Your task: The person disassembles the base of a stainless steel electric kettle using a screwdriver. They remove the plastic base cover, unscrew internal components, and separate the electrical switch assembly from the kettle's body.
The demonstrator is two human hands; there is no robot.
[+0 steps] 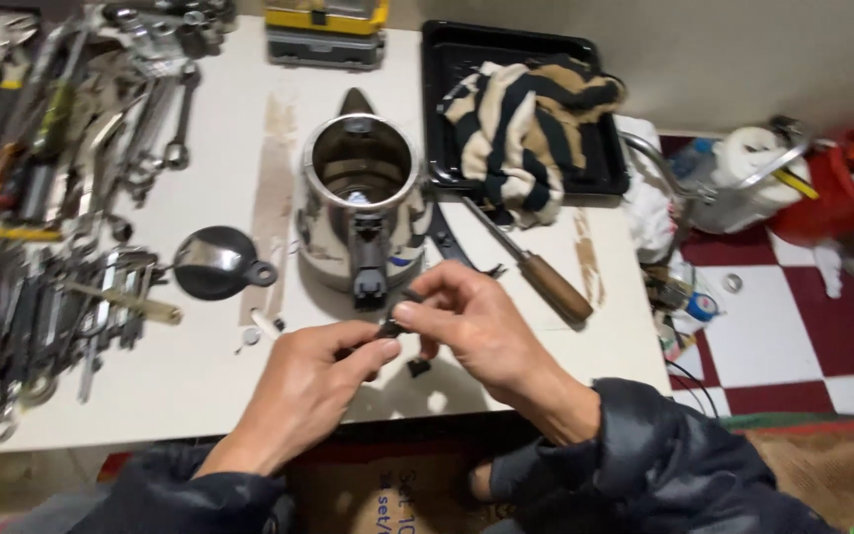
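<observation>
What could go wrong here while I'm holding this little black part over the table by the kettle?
The small black part is pinched only at the fingertips of the left hand and right hand, so it could slip and drop, perhaps off the table edge. Loose small pieces lie beside the open kettle and could get knocked or lost. The screwdriver lies close to the right forearm and might be nudged.
</observation>
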